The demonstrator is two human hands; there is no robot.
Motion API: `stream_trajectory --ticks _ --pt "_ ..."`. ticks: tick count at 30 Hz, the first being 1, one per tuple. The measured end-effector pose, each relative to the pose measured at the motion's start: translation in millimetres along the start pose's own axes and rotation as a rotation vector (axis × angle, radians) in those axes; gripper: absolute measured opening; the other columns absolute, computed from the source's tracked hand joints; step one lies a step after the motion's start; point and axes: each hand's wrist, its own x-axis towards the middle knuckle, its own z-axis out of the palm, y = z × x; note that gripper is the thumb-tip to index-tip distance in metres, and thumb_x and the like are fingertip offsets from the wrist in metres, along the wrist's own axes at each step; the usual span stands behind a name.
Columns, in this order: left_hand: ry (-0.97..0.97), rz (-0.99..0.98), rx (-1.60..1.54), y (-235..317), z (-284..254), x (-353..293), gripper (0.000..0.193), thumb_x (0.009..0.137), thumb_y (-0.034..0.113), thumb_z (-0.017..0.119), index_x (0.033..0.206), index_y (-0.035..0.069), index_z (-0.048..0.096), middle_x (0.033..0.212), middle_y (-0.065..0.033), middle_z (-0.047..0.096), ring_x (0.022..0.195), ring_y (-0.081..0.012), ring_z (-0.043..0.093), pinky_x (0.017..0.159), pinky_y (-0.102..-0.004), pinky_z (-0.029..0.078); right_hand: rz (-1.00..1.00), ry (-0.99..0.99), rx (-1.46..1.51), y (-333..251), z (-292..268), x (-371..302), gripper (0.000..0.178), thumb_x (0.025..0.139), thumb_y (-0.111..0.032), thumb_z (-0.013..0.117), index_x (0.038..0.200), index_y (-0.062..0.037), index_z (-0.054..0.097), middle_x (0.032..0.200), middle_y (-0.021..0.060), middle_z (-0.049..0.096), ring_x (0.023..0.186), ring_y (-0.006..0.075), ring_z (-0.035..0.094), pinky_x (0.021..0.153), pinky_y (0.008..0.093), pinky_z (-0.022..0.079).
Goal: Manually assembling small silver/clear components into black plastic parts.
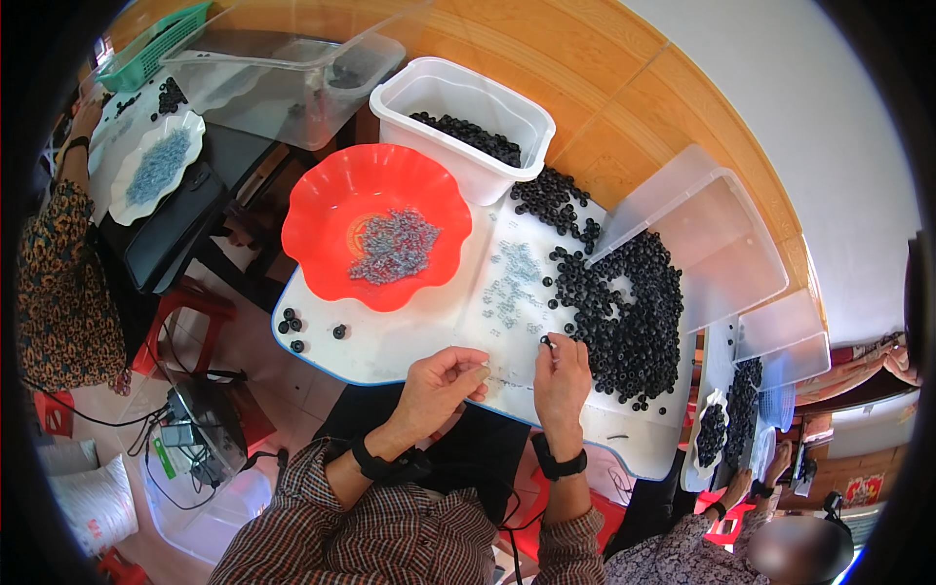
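Observation:
My left hand [441, 392] is over the table's near edge, thumb and fingertips pinched together. Whatever it may hold is too small to make out. To its right, my right hand [563, 382] pinches a small black round part [546, 341] between thumb and forefinger. Just beyond my hands, small clear pieces [514, 278] lie scattered on the white tabletop [419, 331]. A large pile of black round parts [624, 317] spreads to the right of them. At left, a red scalloped bowl [322, 200] holds a heap of small greyish clear pieces [395, 246].
A white tub [414, 122] with black parts stands at the back. A clear plastic bin [726, 224] lies tipped beside the pile. Several loose black parts [291, 322] sit at the left edge. People work at tables on both sides, a patterned sleeve [63, 234] at left.

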Motion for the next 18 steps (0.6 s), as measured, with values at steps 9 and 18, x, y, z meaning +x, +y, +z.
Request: stream_trajectory --ticks 9,18 --pt "-0.016 0.023 0.022 3.4 4.9 -4.4 0.03 0.099 0.01 0.053 0.126 -0.001 0.059 0.106 -0.0084 0.068 0.087 -0.0109 0.064 0.077 -0.0248 0.055 0.12 -0.322 0.543 -65.9 -31.7 -16.7 0.017 0.086 0.0 0.065 0.104 0.0002 0.064 0.085 0.0087 0.058 0.067 0.0144 0.061 0.055 0.0277 0.048" --pt "0.091 -0.013 0.05 4.4 -5.5 -3.9 0.027 0.097 0.007 0.055 0.122 -0.003 0.061 0.103 -0.0116 0.068 0.083 -0.0116 0.066 0.077 -0.0262 0.057 -0.005 -0.268 0.502 -73.3 -21.5 -16.5 0.017 0.086 0.002 0.064 0.103 0.001 0.065 0.085 0.0119 0.058 0.065 0.02 0.061 0.056 0.0298 0.048"
